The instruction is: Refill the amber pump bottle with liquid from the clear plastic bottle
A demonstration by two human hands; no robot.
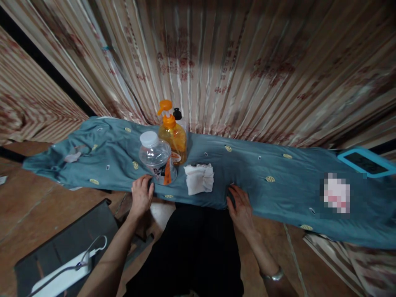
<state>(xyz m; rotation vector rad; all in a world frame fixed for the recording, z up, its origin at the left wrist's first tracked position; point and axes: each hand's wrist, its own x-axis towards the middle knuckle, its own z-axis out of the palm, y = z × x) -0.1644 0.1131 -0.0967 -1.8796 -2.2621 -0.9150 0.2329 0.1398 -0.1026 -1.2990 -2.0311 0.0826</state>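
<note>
My left hand (142, 194) rests on the front edge of a board or narrow table covered with blue-green cloth (247, 165), thumb apart from the fingers. Farther right on the same edge, my right hand (241, 206) lies with its thumb spread from the fingers. A dark patch shows in each thumb gap; I cannot tell whether it is cloth or shadow. Between the hands sits a folded white cloth with a ruffled edge (199, 179), touched by neither. A clear plastic bottle with a white cap (156, 159) stands just beyond my left hand.
Behind the clear bottle are an orange pump bottle (173, 140) and a black-topped bottle (177, 114). A blue-framed digital clock (366, 161) and a blurred-out item (337, 194) lie at right. Patterned curtains (210, 70) hang behind. A white power strip (63, 274) rests lower left.
</note>
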